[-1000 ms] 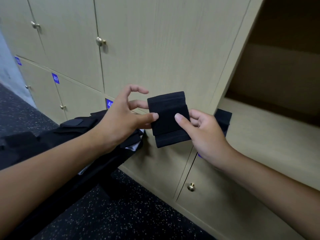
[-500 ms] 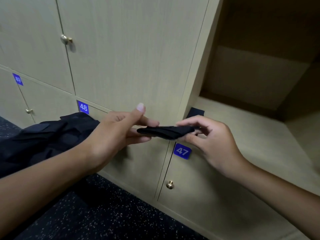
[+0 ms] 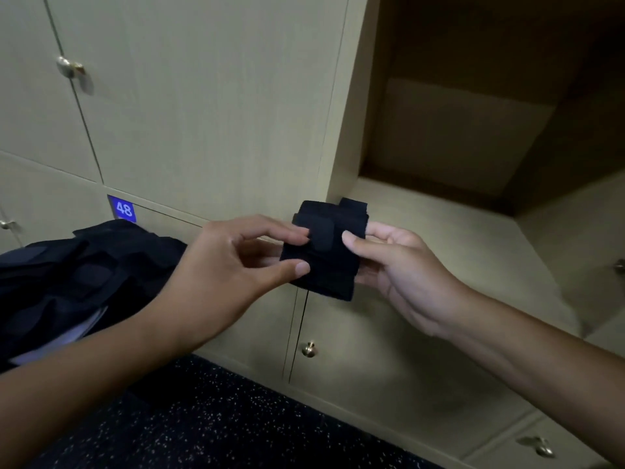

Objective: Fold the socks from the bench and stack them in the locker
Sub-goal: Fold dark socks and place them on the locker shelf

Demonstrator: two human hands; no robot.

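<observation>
**A:** Where's the sock right now?

**B:** The folded black fabric sock bundle (image 3: 323,255) is up in the air between both my hands, face toward me, in front of the pale wooden locker doors. It sits just ahead of the front left corner of the open beige wooden locker compartment (image 3: 449,238), not on its shelf.

**A:** Talk me through the left hand.

**B:** My left hand (image 3: 230,265) pinches the bundle's left edge. Thumb tip low on the front, index finger curled onto the front higher up, touching a small flap of fabric that lies across the middle. The other fingers curl behind; I can't see where they land.

**A:** And the right?

**B:** My right hand (image 3: 402,265) grips the right edge. Thumb pressed flat on the front, close to that flap, fingers wrapped round the back with the tips poking out beyond the upper right side. Both grips are narrow, closed down to the thickness of the cloth.

**A:** Anything else dark near the locker?

**B:** A bit of black cloth (image 3: 353,204) shows just above the bundle's top edge, at the shelf's front corner. Whether it belongs to my bundle or lies on the shelf, I can't tell.

**A:** And on your left?

**B:** A heap of black socks (image 3: 84,272) with something white under it, below the blue number plate reading 48 (image 3: 122,208). Speckled dark floor (image 3: 220,428) underneath.
</observation>
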